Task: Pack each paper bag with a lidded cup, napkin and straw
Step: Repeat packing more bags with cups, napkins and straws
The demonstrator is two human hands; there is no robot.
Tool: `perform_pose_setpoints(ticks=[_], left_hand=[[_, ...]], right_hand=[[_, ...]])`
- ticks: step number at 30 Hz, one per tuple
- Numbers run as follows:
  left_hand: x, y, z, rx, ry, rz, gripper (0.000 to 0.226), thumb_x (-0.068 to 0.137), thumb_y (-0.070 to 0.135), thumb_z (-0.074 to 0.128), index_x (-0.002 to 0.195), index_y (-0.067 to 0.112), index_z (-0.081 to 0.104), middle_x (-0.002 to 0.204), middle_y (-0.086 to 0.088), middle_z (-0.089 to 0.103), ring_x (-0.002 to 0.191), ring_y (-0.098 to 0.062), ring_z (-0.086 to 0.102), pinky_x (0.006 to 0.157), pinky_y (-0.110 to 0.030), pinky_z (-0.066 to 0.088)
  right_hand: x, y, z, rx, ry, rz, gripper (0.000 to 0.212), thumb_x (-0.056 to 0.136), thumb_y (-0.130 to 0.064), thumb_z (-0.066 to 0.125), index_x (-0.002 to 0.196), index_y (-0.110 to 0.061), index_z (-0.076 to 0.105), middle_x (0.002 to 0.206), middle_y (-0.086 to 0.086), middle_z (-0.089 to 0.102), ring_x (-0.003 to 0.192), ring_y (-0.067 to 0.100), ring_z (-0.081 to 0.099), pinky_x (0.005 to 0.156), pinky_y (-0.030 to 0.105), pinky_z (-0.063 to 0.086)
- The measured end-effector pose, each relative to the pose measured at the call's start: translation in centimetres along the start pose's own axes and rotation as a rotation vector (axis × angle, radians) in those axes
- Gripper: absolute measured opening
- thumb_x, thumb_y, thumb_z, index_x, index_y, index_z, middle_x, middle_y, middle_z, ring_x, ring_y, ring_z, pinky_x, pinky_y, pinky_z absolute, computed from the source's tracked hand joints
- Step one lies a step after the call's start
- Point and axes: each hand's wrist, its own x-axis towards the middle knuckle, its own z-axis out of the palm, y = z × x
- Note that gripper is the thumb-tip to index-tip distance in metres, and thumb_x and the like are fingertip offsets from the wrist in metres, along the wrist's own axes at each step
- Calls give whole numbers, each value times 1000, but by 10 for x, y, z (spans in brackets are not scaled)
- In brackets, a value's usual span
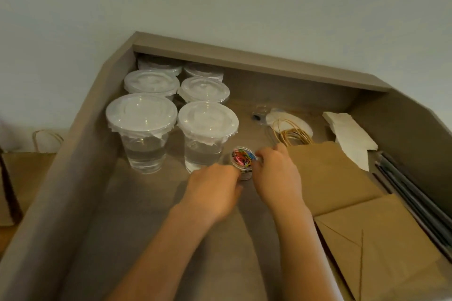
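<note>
Two lidded cups (206, 134) stand just beyond left hand (215, 189).

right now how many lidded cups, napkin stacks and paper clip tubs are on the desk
lidded cups: 6
napkin stacks: 1
paper clip tubs: 1
total: 8

Two bare forearms, left grip (215, 188), right grip (277, 176), no sleeves
</note>
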Motion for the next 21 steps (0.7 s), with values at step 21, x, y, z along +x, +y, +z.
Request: perform_pose_setpoints(ticks=[21], left_hand=[[4,-11,9,-87,103,4,21,95,38,44,105,23,54,110,-2,62,109,-25,55,79,-31,41]], right_hand=[[9,8,9,258,140,-124,13,94,-18,51,95,-9,60,96,2,45,85,25,51,70,34,39]])
